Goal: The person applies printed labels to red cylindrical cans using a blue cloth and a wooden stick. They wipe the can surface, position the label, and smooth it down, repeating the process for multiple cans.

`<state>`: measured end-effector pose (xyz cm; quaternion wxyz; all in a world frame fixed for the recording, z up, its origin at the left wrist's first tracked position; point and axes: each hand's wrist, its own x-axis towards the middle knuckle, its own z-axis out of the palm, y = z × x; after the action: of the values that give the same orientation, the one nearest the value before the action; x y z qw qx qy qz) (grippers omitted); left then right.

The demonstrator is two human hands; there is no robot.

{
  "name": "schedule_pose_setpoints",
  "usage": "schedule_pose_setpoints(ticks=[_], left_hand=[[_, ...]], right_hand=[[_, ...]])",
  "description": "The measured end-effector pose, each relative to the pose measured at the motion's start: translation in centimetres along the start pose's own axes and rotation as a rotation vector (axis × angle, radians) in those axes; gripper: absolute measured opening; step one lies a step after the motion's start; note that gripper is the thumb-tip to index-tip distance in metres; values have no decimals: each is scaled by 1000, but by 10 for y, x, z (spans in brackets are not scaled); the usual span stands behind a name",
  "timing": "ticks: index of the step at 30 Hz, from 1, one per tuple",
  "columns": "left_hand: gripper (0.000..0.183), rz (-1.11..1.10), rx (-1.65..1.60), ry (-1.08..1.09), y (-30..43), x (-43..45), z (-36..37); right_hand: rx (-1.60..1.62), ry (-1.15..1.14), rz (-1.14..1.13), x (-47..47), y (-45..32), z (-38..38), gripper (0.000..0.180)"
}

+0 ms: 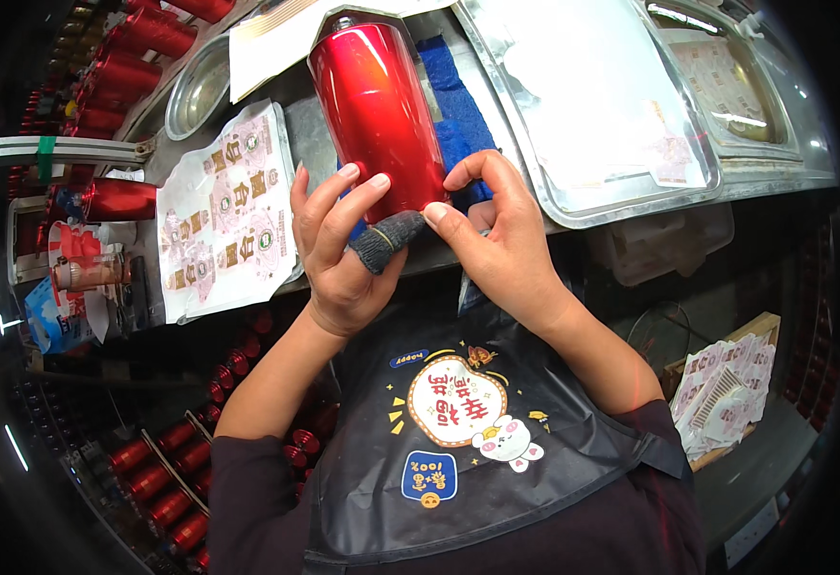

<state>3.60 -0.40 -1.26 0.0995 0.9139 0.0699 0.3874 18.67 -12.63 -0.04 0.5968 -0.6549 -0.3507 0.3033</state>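
A glossy red bottle (384, 108) lies on its side on the workbench, its narrow neck pointing away from me. My left hand (348, 251) rests two fingertips on the bottle's near end; a dark grey knitted cover is on one of its digits. At the bottle's near lower edge, my right hand (499, 230) touches with the thumb tip, the forefinger curled against the side. Whether something small is pinched between the fingertips cannot be told. Blue cloth (456, 108) lies under and beside the bottle. A printed decal sheet (226, 208) is to the left.
A metal tray (571, 212) with pale sheets stands at the right, another tray (786, 136) beyond it. An oval metal dish (201, 90) sits at the back left. Red bottles (122, 200) and racks of red pieces (176, 474) fill the left. Printed sheets (722, 388) stand lower right.
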Motion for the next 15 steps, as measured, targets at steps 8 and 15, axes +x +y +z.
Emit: schedule_pose_setpoints(ticks=[8, 15], left_hand=[[30, 39, 57, -138, 7, 24, -2], [42, -230, -47, -41, 18, 16, -5]], right_hand=[[163, 5, 29, -4, 3, -15, 16], [-188, 91, -243, -18, 2, -27, 17]])
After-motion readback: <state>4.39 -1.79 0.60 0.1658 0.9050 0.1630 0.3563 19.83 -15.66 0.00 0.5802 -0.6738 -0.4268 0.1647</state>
